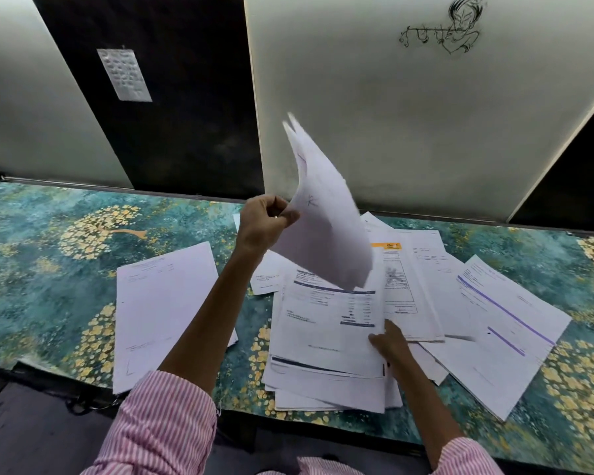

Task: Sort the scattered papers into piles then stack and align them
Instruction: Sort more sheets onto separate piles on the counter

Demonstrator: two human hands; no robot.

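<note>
The left grip [266, 222] is raised above the table, thumb and curled fingers pinching the lower left edge of a few held sheets [326, 234]. These sheets stand nearly upright in the air, bowed, their top corners blurred and pointing up toward the wall. They hang clear of everything below.

The right grip [390, 341] is low, at the right edge of the top printed sheet [326, 323] of the heap. Its thumb lies on that sheet; whether the fingers pinch it or simply rest there cannot be told.

That printed sheet, with dark blue bars across it, crowns a loose heap of papers [323, 385] in the middle of the table, edges fanned and out of line, the lowest ones reaching the near edge. To the right, more papers overlap at angles: one with an orange header [386, 246] and, farthest right, a sheet with purple lines [508, 320]. To the left, apart from the heap, lies a separate pile [162, 310] of mostly blank pages, partly crossed by the left forearm.

The table [48, 269] has a teal cover with golden flowers. Both arms wear pink striped sleeves [165, 423]. Behind stand a white panel with an ink drawing [443, 25] and a dark panel bearing a small note [124, 75].
</note>
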